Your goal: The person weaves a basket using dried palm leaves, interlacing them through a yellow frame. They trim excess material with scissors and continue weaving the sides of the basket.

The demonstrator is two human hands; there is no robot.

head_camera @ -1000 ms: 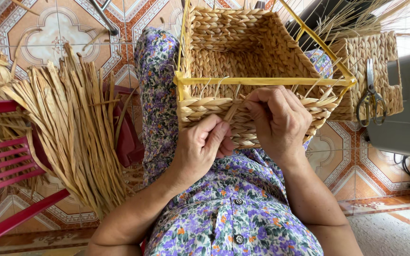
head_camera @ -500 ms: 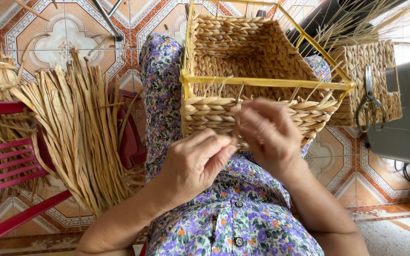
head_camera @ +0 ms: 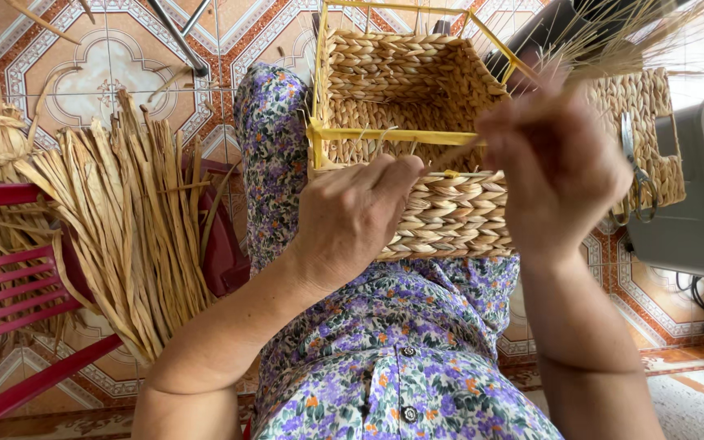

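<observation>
at the left edge of the frame: a red chair (head_camera: 10, 285) carries a bundle of dried straw strips (head_camera: 124, 244).
centre, on the lap: a half-woven basket (head_camera: 417, 138) on a yellow wire frame (head_camera: 393, 134) rests on a floral dress (head_camera: 401, 358).
left hand (head_camera: 352, 220): lies on the basket's near wall, fingers curled together against the weave.
right hand (head_camera: 556, 163): raised and blurred, fingers pinched on a straw strand (head_camera: 458, 153) running to the rim.
far right: scissors (head_camera: 637, 179) hang on a second woven basket (head_camera: 645, 122), beside a grey machine (head_camera: 694, 220).

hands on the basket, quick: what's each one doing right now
Left hand: closed against the near wall of the woven basket, fingers pressing the weave.
Right hand: raised, pinched shut on a straw strand.
</observation>
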